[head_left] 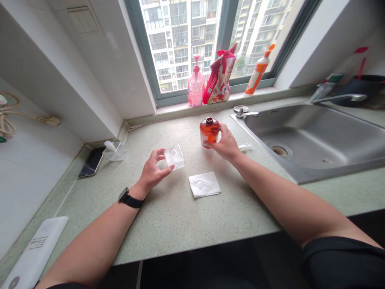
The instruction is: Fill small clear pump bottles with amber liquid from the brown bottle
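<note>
The person's right hand [226,145] wraps around the side of a small amber bottle [209,131], fingers curled on its right flank while the bottle stands upright on the countertop [168,216]. The bottle is squat and rounded, its glass a translucent orange-red that glows in the window light, with a short dark neck at the top, no cap on it, and a pale label patch low on its front. The left hand [152,172] holds a clear, square, flat-sided piece [175,157] between thumb and fingertips; it looks like transparent glass or plastic with a round mark in its middle, and it is tilted just above the counter. A black watch [130,198] sits on the left wrist. Near both hands, closer to the person, lies a folded white tissue [204,184]. To the right of the bottle is the steel sink [315,140] with its faucet [339,97]. At the far left lie a dark phone [92,161] and a clear plastic lid-like piece [115,150]. On the windowsill stand a pink pump bottle [196,84], a red pouch [219,78] and an orange-and-white bottle [258,72].
</note>
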`<state>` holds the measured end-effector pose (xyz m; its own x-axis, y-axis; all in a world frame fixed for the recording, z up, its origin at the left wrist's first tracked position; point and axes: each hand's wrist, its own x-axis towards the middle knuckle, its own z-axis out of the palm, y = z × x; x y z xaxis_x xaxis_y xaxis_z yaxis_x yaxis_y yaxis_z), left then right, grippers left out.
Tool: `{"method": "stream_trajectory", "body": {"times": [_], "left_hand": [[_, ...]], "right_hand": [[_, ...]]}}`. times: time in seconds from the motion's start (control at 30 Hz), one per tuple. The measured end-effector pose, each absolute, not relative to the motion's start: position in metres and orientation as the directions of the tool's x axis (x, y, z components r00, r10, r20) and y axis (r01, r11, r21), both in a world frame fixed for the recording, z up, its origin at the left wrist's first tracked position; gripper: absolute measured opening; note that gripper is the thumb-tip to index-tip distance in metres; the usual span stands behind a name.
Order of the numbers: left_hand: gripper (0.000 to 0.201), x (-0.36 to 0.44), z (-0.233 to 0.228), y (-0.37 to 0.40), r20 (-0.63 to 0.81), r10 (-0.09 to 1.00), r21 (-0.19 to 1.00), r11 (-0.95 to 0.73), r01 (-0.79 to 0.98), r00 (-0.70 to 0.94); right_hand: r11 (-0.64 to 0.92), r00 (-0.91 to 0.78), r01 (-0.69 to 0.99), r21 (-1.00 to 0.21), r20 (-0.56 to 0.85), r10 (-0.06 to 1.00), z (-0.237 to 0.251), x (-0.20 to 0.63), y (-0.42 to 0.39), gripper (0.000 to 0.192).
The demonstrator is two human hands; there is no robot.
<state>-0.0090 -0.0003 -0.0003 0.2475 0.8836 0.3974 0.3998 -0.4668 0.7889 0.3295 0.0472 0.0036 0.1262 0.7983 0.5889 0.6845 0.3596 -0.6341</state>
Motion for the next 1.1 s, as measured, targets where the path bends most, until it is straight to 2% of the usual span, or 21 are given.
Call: {"method": "stream_trajectory", "body": {"times": [0.2,0.4,0.57,0.63,0.7,0.77,0.83,0.9,0.97,1.03,1.1], "left_hand": [[0.071,-0.007,0.003,0.0,0.309,0.918,0.785,-0.394,0.478,0.249],[0.068,-0.005,0.006,-0.001,0.302,0.908,0.739,-0.416,0.53,0.291],[0.066,-0.006,0.005,-0.002,0.294,0.897,0.72,-0.436,0.541,0.331],[0.065,-0.006,0.005,-0.002,0.301,0.892,0.709,-0.446,0.546,0.338],[0.064,-0.005,0.006,-0.003,0.306,0.888,0.703,-0.454,0.548,0.343],[0.063,-0.005,0.008,-0.003,0.303,0.887,0.7,-0.455,0.55,0.348],[0.063,-0.004,0.009,-0.004,0.296,0.889,0.696,-0.452,0.558,0.35],[0.063,-0.003,0.011,-0.005,0.299,0.887,0.687,-0.457,0.565,0.353],[0.063,-0.004,0.012,-0.006,0.308,0.879,0.676,-0.471,0.567,0.363],[0.063,-0.004,0.013,-0.006,0.315,0.873,0.662,-0.484,0.572,0.373],[0.063,-0.005,0.013,-0.006,0.318,0.868,0.649,-0.492,0.58,0.381]], "right_hand": [[0.245,0.167,0.695,-0.677,0.482,0.86,0.003,0.34,0.057,0.068],[0.161,0.192,0.709,-0.687,0.408,0.893,0.003,0.34,0.06,0.068],[0.144,0.189,0.636,-0.758,0.333,0.924,0.009,0.357,0.06,0.088],[0.18,0.224,0.569,-0.803,0.362,0.905,0.02,0.37,0.057,0.092],[0.28,0.3,0.547,-0.789,0.497,0.814,0.037,0.378,0.05,0.075],[0.388,0.29,0.578,-0.717,0.626,0.724,0.057,0.376,0.035,0.055],[0.432,0.165,0.62,-0.655,0.647,0.744,0.076,0.362,0.015,0.036],[0.459,-0.103,0.669,-0.585,0.539,0.836,0.088,0.345,-0.006,0.023],[0.495,-0.403,0.708,-0.504,0.287,0.869,0.092,0.329,-0.021,0.018],[0.51,-0.548,0.745,-0.431,0.042,0.835,0.087,0.32,-0.028,0.015],[0.494,-0.571,0.79,-0.363,-0.142,0.809,0.079,0.316,-0.028,0.014]]}}
